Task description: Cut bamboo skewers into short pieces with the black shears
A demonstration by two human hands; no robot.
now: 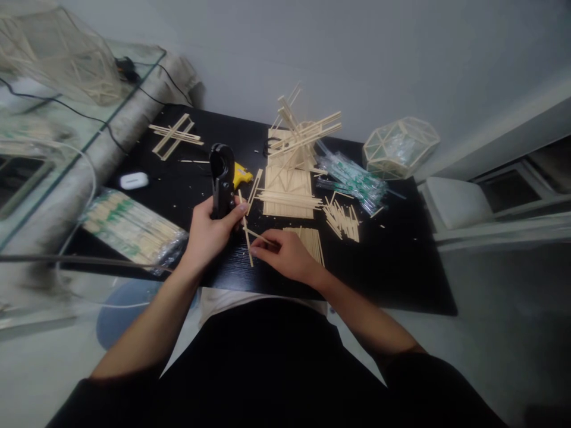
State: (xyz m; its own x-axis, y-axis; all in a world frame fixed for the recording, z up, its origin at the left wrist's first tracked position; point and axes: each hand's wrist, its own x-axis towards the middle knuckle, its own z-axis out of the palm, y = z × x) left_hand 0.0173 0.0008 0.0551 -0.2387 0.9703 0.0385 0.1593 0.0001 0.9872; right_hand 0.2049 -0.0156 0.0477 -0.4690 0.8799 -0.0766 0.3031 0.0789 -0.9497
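Observation:
My left hand (214, 229) is wrapped round a black plier-like tool (222, 178) with a rounded head, held upright. Its thumb and fingers also pinch a thin wooden stick (247, 238) that slants down toward the table edge. Closed in a pinch, my right hand (285, 252) grips a second, shorter wooden stick (261, 238), whose far end meets or crosses the first; I cannot tell whether they touch. Just beyond my left hand lies a yellow glue gun (242, 176), partly hidden by the black tool. A bundle of flat sticks (310, 241) lies partly behind my right hand.
On the black table (383, 267) are a wooden stick mat (289, 178), cut pieces (343, 219), crossed sticks (177, 137), plastic-wrapped packs (134, 226) and a white case (134, 180). A geometric stick frame (401, 148) stands right. Cables cross a glass-topped surface (147, 65) at left.

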